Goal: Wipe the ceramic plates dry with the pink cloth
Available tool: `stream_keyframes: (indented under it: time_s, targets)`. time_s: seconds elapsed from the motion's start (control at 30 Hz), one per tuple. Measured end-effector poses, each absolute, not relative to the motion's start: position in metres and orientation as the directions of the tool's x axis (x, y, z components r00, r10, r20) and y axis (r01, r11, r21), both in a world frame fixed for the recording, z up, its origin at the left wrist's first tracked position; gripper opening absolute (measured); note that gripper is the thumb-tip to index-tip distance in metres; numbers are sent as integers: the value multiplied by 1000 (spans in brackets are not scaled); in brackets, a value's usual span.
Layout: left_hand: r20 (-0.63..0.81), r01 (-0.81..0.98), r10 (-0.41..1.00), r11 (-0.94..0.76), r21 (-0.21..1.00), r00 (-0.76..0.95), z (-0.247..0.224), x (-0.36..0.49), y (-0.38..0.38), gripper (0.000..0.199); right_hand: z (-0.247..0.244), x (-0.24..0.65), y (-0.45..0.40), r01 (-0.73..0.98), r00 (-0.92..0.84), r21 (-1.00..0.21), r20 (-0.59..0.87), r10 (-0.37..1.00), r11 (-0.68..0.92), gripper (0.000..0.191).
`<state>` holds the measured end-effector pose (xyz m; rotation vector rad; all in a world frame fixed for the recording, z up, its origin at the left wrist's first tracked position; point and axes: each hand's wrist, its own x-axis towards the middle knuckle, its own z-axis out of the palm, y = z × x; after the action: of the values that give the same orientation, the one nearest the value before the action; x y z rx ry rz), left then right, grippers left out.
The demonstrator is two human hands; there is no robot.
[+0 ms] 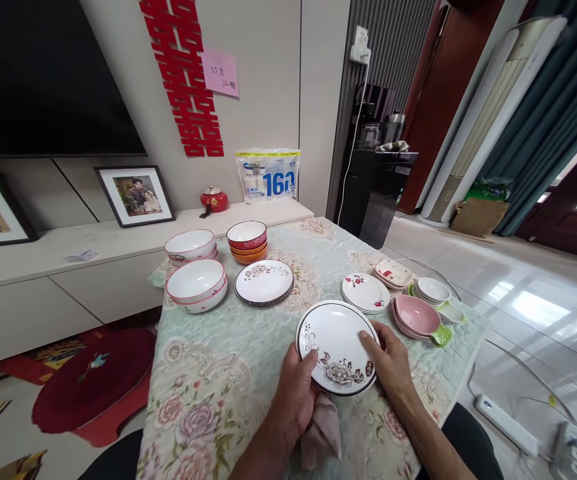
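A white plate (pixel 337 340) with a dark rim and brown flowers is held up over the near part of the table. My left hand (pixel 296 387) grips its lower left edge, thumb on top, with a pinkish cloth (pixel 321 433) hanging beneath the palm. On the plate's right edge, my right hand (pixel 390 357) is closed, its thumb on the face and the other fingers partly hidden. Beyond lie a stack of similar brown-flowered plates (pixel 263 281) and a stack of smaller plates with red flowers (pixel 366 292).
White bowls with red rims (pixel 196 283) and a stack of red and orange bowls (pixel 247 241) stand at the left back. Pink leaf-shaped dishes (pixel 417 315), small white bowls (pixel 433 289) and cream dishes (pixel 393 272) sit at the right. A flowered cloth (pixel 208 373) covers the table.
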<state>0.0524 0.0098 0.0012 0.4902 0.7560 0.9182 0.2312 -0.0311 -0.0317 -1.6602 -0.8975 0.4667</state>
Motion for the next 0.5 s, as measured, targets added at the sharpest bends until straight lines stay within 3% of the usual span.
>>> stream_keyframes:
  time_s: [0.2,0.4,0.5]
  targets:
    - [-423,-483,868,497,721,261,8,60,22,34,-29,234,-31,185,632,-981,160,758,54,49]
    - [-456,-440,863,503,744,217,28,67,48,31,-32,235,-31,-236,740,-951,-43,672,198,50]
    - [-427,-467,871,492,735,245,44,83,71,33,-34,231,-32,-151,692,-986,-57,719,68,43]
